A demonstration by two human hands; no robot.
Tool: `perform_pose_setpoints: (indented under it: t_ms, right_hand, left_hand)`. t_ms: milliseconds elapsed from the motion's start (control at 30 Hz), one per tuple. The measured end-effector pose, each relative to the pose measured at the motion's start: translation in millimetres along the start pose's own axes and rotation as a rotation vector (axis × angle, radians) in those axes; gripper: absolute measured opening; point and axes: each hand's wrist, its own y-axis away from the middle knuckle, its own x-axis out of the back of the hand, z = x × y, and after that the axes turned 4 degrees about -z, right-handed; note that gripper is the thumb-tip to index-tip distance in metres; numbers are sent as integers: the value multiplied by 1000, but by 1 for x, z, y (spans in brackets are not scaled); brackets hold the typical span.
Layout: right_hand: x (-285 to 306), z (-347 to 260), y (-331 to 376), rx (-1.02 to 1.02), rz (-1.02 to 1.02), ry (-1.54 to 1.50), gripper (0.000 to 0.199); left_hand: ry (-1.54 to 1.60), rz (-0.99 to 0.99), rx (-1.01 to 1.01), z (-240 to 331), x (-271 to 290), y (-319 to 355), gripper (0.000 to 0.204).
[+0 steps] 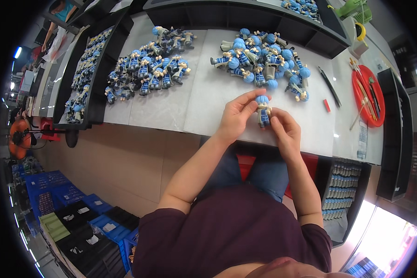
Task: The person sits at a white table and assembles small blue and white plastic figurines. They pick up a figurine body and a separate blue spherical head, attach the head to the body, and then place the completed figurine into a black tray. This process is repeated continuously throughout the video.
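Over the front edge of the white table, a small blue-haired figurine [263, 111] in a blue and cream outfit is held upright between my two hands. My left hand [236, 116] pinches it near the head with thumb and fingers. From the other side, my right hand [286, 129] grips its body by the fingertips. Just beyond lies a loose pile of similar blue-haired figurines [259, 58]. Another group of figurines [148, 69] lies farther left on the table.
A black tray [93, 78] with rows of figurines stands at the left. To the right are a black pen [329, 85], a small red block [326, 105] and a red dish [379, 118] with brushes. A long black tray [245, 16] borders the far side.
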Motion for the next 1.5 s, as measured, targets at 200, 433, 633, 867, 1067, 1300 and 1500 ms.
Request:
perform_pose_setpoints:
  t_ms: [200,433,633,867,1067,1300,1500]
  right_hand:
    - [-3,0,3,41,2,46,24]
    - [-2,1,4,59,-9,77,23]
    - [0,1,4,52,-29,47,23]
    - [-3,-1,6,62,-13,85,30]
    - [-5,0,6,84,44,52,35]
    - [-1,-2,7,78,10,31,39]
    - [0,-1,6,52,13,-56,39]
  left_hand:
    - [-19,1,5,-1,0,0,29]
    - [-16,26,0,-1,1,0,29]
    - [19,46,22,-4,2,-1,29]
    - [19,64,41,-6,3,-2,29]
    - [69,75,70,-1,0,-1,29]
    - [-2,88,84,-2,-1,-1,31]
    - [29,93,34,-2,-1,-2,31]
